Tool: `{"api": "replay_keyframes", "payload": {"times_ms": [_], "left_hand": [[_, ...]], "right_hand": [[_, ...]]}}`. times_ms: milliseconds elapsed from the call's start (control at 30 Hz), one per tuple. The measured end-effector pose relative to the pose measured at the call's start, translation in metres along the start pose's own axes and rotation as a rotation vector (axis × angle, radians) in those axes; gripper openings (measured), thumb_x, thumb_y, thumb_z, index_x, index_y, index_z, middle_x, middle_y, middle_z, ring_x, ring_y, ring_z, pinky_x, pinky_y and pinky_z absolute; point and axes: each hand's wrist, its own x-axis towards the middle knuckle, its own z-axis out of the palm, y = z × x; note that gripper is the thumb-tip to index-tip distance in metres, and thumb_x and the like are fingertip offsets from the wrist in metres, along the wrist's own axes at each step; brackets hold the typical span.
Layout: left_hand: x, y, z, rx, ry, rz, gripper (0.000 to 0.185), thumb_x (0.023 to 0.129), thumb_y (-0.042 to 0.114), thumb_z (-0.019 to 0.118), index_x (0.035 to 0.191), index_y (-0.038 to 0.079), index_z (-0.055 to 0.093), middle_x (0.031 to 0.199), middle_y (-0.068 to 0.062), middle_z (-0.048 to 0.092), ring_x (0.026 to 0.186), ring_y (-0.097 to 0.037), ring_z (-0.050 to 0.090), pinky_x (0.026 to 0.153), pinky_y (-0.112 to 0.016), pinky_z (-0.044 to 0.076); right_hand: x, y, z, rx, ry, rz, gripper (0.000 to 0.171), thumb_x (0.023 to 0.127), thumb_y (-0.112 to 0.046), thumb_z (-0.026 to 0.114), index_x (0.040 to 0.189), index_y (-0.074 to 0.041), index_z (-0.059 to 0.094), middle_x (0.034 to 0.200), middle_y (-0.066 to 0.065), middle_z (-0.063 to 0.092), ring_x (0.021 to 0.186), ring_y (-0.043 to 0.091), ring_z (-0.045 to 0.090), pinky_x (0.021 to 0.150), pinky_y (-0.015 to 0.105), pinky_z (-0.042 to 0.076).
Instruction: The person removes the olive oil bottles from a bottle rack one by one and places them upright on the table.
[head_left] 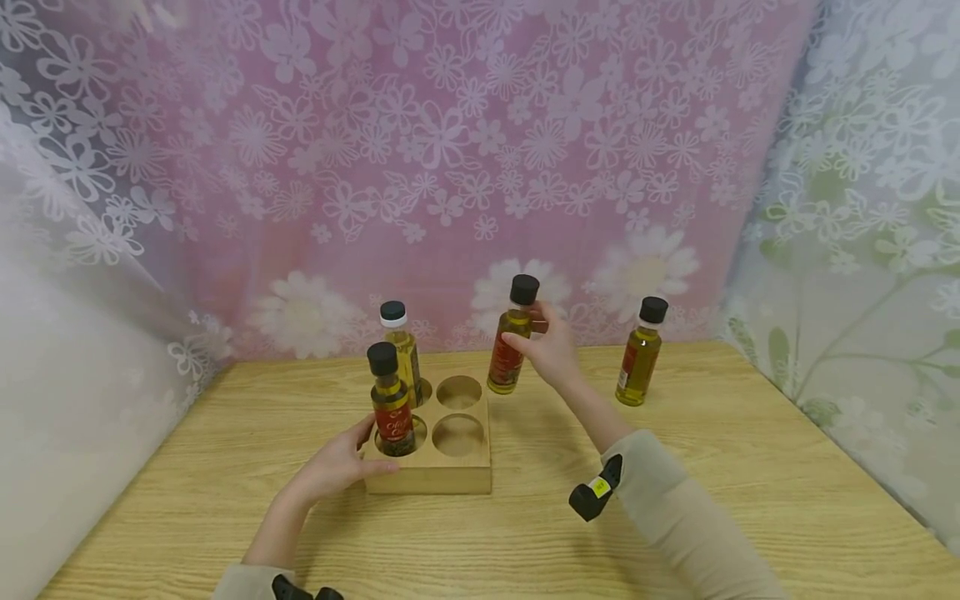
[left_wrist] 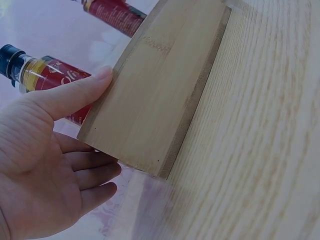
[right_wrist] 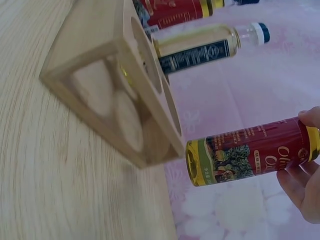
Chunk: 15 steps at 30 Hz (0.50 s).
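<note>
Near the tabletop's [head_left: 540, 533] back edge, the right hand [head_left: 553, 348] is gripping a probably slippery bottle [head_left: 506, 357] sensibly high, fingers [right_wrist: 292, 191] curled, the left hand [head_left: 330, 467] clasping the rack [head_left: 435, 480].

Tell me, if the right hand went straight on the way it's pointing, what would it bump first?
Likely the pink floral curtain: the right hand, holding an olive oil bottle, seems aimed there, though depth is unclear.

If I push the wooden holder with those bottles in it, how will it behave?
The wooden holder looks stiff, with flat, straight-edged panels. Low and broad, it will probably slide before tipping. Both seated bottles occupy its left side, so it may feel heavier there and swivel.
</note>
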Motion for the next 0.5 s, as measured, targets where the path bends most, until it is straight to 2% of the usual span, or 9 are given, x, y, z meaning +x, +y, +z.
{"api": "replay_keyframes", "payload": {"times_ms": [500], "left_hand": [[-0.001, 0.001, -0.001, 0.017, -0.003, 0.01, 0.096, 0.079, 0.034, 0.074, 0.147, -0.003, 0.017, 0.147, -0.027, 0.024, 0.13, -0.048, 0.025, 0.1, -0.06, 0.027]], "right_hand": [[0.0, 0.034, -0.039, -0.047, 0.016, 0.099, 0.052, 0.086, -0.015, 0.068, 0.132, -0.004, 0.046, 0.125, 0.019, 0.05, 0.115, 0.037, 0.048, 0.094, 0.05, 0.041]]}}
